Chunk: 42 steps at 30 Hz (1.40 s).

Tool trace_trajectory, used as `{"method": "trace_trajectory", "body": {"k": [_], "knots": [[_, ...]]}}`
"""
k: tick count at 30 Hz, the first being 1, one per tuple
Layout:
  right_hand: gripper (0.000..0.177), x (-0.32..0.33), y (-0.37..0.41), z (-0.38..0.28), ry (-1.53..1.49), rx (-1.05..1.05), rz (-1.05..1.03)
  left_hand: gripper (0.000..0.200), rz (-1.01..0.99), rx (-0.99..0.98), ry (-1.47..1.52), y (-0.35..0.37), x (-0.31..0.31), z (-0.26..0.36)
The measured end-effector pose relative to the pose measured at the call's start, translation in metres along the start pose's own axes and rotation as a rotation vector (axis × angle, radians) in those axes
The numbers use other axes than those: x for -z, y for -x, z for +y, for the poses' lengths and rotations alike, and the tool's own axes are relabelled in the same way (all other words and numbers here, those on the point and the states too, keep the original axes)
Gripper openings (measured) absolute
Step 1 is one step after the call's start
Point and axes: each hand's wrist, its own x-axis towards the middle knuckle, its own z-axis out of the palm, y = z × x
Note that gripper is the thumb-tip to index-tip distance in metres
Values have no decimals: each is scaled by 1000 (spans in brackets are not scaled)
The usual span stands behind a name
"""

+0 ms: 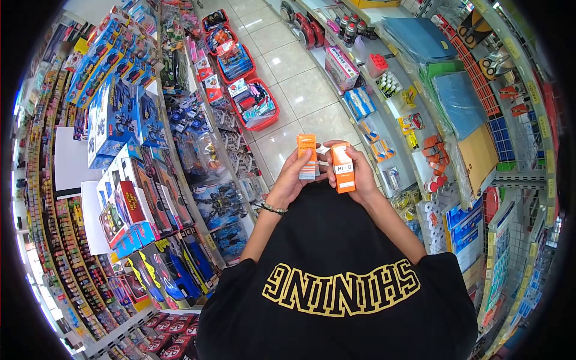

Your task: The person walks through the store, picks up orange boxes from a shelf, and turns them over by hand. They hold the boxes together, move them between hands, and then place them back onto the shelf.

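My left hand (290,178), with a beaded bracelet at the wrist, grips a small orange and white box (307,157), its thumb on the front. Close beside it, my right hand (362,174) is closed around a second orange box (343,168) with a white label reading "HI-Q". Both boxes are held roughly upright in front of my dark shirt, a narrow gap between them. Some fingers lie behind the boxes and are partly hidden.
Shelves of boxed toys (117,120) stand on the left. Red baskets (261,124) of packaged goods line the tiled aisle (291,66). On the right, a shelf holds orange packets (381,150), blue folders (459,102) and a boxed item (342,67).
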Motion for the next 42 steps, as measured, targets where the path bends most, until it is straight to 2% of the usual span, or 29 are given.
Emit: {"method": "trace_trajectory", "body": {"k": [5,9,12,14,17,19,21,22,24,27,31,34,35,36,37,38,39,40,42], "knots": [[42,3,-2,7,49,63,31,43,-26,52,61,3,4,1],[26,16,-10,20,215,230,408,46,-75,101,151,4,-13,2],[21,15,-15,16,321,269,500,47,-101,128,137,0,-12,-6],[24,6,-16,10,232,144,445,46,-48,122,117,-1,-12,-8],[27,21,-27,30,365,261,492,46,-84,152,130,-5,-5,-11],[30,34,-30,35,408,227,478,46,-83,157,141,-6,-6,-12],[34,35,-28,32,697,219,473,47,-82,162,155,-9,-6,-15],[34,36,-25,30,697,215,477,48,-91,169,170,-10,-4,-17],[38,30,-20,22,954,208,382,49,-99,177,185,-12,-1,-19],[43,24,-13,15,1134,202,378,52,-94,173,215,-16,4,-24],[47,31,-8,8,1161,165,358,59,-123,188,370,-24,12,-33],[66,62,-2,9,821,339,318,62,-172,194,512,-25,9,-46],[69,73,2,5,911,406,373,63,-219,165,558,-30,15,-42],[51,93,4,9,765,364,478,63,-211,147,572,-33,22,-44],[53,110,11,8,904,370,522,64,-204,115,582,-33,27,-53],[54,121,15,4,643,247,587,63,-181,85,580,-33,31,-57],[56,145,20,7,681,226,637,61,-222,72,572,-35,30,-54],[58,161,22,7,645,230,685,61,-180,69,550,-33,27,-49],[48,212,36,10,526,49,684,59,-181,75,542,-29,19,-35]]}}
